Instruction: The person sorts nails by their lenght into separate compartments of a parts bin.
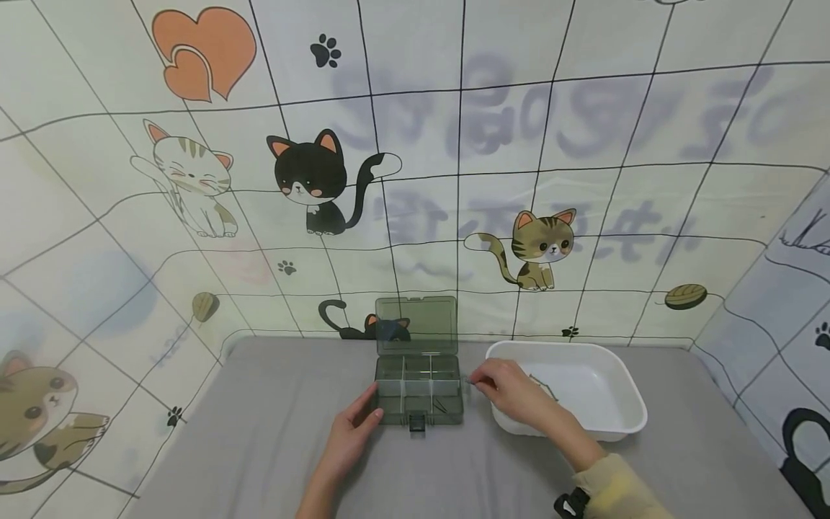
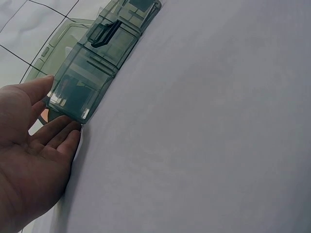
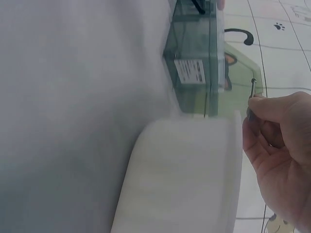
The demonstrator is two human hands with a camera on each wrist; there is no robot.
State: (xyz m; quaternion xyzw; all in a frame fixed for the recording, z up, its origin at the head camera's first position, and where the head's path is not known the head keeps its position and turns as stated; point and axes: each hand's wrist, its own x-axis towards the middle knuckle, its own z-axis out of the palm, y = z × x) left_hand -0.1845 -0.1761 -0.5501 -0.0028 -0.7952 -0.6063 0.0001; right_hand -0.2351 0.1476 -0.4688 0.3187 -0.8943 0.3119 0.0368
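A translucent green compartment box (image 1: 420, 418) stands on the grey cloth with its lid (image 1: 416, 324) raised. Some thin dark pieces (image 1: 441, 407) lie in its front right compartment. My left hand (image 1: 350, 436) rests against the box's left side, fingers relaxed; the left wrist view shows the fingertips (image 2: 73, 127) right at its lower edge. Between thumb and fingers my right hand (image 1: 512, 389) pinches a thin metal pin with a small rounded head (image 3: 253, 86). That hand is just right of the box, over the left rim of a white tray (image 1: 599, 396).
Thin brass-coloured pieces (image 1: 543, 386) lie in the tray's left part, partly hidden by the right hand. The grey cloth (image 1: 272, 411) covers the table. Behind stands a white cloth wall (image 1: 415, 216) printed with cats and grid lines.
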